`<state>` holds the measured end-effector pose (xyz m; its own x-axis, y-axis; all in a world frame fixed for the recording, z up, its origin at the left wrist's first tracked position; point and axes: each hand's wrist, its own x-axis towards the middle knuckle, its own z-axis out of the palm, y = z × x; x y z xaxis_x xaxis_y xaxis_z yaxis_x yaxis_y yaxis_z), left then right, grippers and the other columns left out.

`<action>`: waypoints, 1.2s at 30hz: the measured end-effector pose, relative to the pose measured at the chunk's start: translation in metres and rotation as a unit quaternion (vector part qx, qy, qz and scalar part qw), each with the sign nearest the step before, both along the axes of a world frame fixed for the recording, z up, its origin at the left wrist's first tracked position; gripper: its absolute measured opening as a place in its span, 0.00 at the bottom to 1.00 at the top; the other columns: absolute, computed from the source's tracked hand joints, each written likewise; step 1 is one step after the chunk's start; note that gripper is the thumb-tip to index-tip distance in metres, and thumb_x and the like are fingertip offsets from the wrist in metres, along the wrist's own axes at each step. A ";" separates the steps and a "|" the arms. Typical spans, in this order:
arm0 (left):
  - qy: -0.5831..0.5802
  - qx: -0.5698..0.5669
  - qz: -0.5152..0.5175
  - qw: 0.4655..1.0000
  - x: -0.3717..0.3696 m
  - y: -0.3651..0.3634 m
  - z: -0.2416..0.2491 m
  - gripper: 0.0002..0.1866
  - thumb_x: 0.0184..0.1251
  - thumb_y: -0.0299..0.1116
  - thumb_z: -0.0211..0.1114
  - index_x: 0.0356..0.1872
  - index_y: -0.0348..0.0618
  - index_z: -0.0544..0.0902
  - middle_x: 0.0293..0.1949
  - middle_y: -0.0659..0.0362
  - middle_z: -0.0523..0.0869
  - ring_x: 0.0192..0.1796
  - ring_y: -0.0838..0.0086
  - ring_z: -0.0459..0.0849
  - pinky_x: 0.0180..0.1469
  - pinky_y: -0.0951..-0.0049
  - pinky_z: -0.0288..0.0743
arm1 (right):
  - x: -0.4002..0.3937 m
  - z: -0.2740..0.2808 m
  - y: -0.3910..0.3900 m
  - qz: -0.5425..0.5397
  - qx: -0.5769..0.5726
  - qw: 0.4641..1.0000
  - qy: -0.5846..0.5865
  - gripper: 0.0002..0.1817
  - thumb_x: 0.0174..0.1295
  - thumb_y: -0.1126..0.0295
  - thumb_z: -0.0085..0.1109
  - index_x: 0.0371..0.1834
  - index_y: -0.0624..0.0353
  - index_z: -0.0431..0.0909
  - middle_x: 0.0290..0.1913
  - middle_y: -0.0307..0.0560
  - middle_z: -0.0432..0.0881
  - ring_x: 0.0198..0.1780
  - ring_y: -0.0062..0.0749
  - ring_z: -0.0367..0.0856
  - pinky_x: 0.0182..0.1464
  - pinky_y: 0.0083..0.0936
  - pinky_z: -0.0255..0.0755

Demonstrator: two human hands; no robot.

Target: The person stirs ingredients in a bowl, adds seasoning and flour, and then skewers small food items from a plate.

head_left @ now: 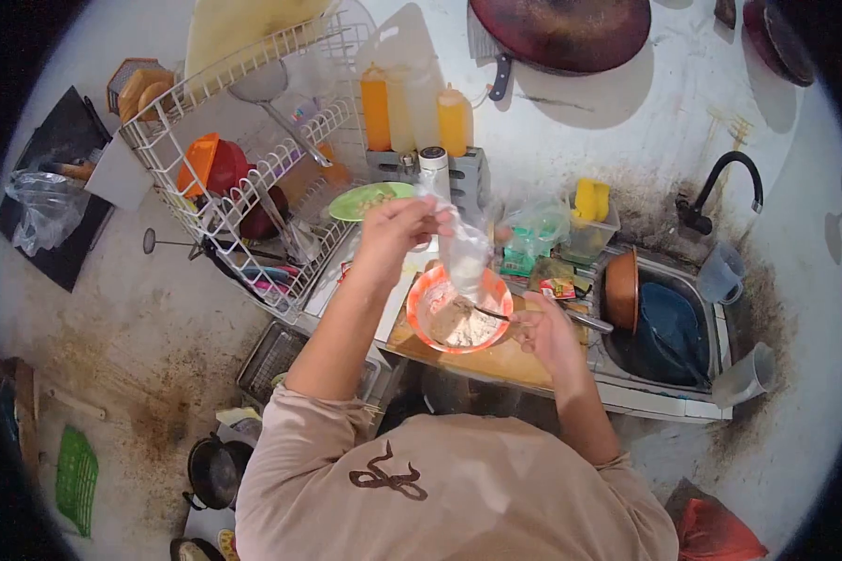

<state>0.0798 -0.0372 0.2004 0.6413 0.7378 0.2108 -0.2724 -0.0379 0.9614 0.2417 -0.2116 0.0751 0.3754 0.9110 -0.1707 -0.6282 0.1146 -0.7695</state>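
Observation:
Fingers of my left hand (pixel 407 224) pinch the top of a clear plastic bag (pixel 463 251) with white contents. The bag hangs over an orange and white bowl (pixel 417 323), which holds pale powder (pixel 463 323) and some brownish matter. At the bowl's right side, my right hand (pixel 544 332) is closed on the handle of a dark spoon (pixel 491 313), whose tip reaches the bag's lower end above the bowl. A wooden board (pixel 524 365) lies under the bowl.
Left of the bowl are a white dish rack (pixel 182 187) and a green plate (pixel 346 204). Sauce bottles (pixel 375 110) stand behind. To the right are a plastic tub (pixel 589 238) with a yellow sponge, a sink (pixel 711 309) and a brown pot (pixel 621 290).

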 end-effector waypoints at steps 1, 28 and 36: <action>-0.022 -0.024 0.027 0.999 -0.008 0.006 -0.004 0.10 0.59 0.36 0.57 0.33 0.39 0.78 0.30 0.58 0.82 0.32 0.73 0.82 0.35 0.75 0.70 | -0.004 0.003 -0.002 -0.050 -0.021 0.996 -0.068 0.16 0.61 0.61 0.43 0.47 0.59 0.66 0.31 0.48 0.78 0.20 0.21 0.70 0.17 0.13 0.60; -0.079 0.025 0.589 0.804 -0.096 0.183 -0.230 0.14 0.61 0.34 0.54 0.34 0.31 0.80 0.31 0.58 0.81 0.33 0.80 0.75 0.40 0.81 0.67 | -0.018 0.008 0.054 0.046 -0.276 0.544 -0.791 0.12 0.52 0.64 0.54 0.34 0.60 0.72 0.33 0.52 0.77 0.37 0.45 0.76 0.37 0.37 0.69; -0.103 0.081 0.606 0.785 -0.107 0.196 -0.244 0.13 0.62 0.35 0.55 0.29 0.32 0.79 0.20 0.62 0.72 0.26 0.80 0.69 0.29 0.79 0.63 | -0.023 0.013 0.066 0.129 -0.300 0.492 -0.807 0.13 0.53 0.60 0.52 0.32 0.60 0.73 0.31 0.54 0.78 0.36 0.47 0.77 0.37 0.39 0.69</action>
<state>-0.0274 0.1593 -0.0432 -0.5697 0.7332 0.3712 -0.0916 -0.5055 0.8579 0.2187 -0.1453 0.0881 0.3490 0.9310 -0.1073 0.9225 -0.3614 -0.1355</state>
